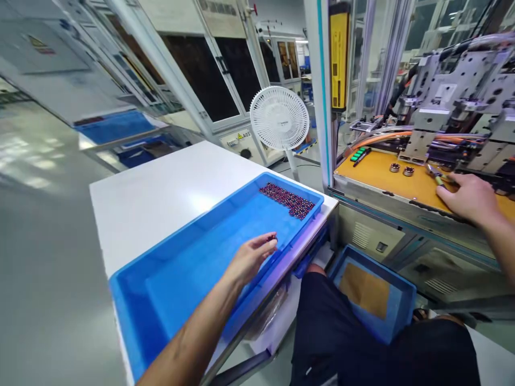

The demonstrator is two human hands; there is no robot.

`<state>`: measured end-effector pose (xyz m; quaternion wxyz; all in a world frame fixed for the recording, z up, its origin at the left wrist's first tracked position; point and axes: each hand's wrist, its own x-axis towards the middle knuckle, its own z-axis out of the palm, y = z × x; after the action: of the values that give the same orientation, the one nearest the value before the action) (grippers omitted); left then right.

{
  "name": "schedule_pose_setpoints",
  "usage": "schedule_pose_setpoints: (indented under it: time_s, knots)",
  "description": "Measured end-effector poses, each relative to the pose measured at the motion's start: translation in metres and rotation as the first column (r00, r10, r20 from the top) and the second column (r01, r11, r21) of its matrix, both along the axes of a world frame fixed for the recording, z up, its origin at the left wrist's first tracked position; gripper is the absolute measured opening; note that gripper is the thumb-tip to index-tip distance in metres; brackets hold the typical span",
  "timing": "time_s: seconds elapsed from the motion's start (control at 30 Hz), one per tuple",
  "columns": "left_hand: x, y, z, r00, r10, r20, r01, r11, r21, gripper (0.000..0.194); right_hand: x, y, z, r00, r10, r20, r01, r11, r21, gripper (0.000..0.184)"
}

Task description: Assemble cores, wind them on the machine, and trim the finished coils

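Note:
My left hand (250, 259) is over the blue tray (151, 242), its thumb and fingertips pinched round a small dark part (272, 237). Several rows of small round dark-red and silver parts (286, 200) lie together at the tray's far right end. On the orange work surface (378, 174) of the machine, my right hand (469, 198) is closed on the handles of a pair of pliers (433, 172). The pliers' jaws point away to the left. Two round metal pieces (401, 169) stand just left of the pliers.
A white fan (280, 119) stands behind the white table (169, 187). Metal machine units (434, 115) rise behind the work surface, with a green object (358, 154) and a black pen-like item (362, 157) at its left. A blue bin (404, 292) with brown sheet sits below, near my legs.

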<state>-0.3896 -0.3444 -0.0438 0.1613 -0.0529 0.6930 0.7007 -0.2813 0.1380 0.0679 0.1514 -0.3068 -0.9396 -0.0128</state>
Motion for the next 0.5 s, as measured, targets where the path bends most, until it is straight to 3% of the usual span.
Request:
schedule_pose_setpoints:
  time_s: [0.13,0.27,0.37,0.5]
  knots:
    - [-0.076,0.005,-0.028,0.999,-0.049,-0.020,0.044,0.973,-0.226,0.026,-0.002,0.003,-0.004,0.999,-0.021,0.031,0.019,0.999,0.049,0.051]
    - [-0.131,0.022,-0.057,0.993,-0.107,-0.057,0.073,0.904,-0.422,0.030,-0.003,0.005,-0.006,0.999,-0.027,0.018,0.026,0.997,0.076,0.049]
    - [-0.155,0.033,-0.072,0.983,-0.165,-0.085,0.097,0.849,-0.519,0.033,-0.004,0.007,-0.008,0.999,-0.031,0.010,0.030,0.996,0.089,0.048]
    - [-0.169,0.045,-0.084,0.969,-0.209,-0.132,0.091,0.797,-0.597,0.034,-0.006,0.009,-0.012,0.999,-0.050,-0.012,0.050,0.994,0.100,0.044]
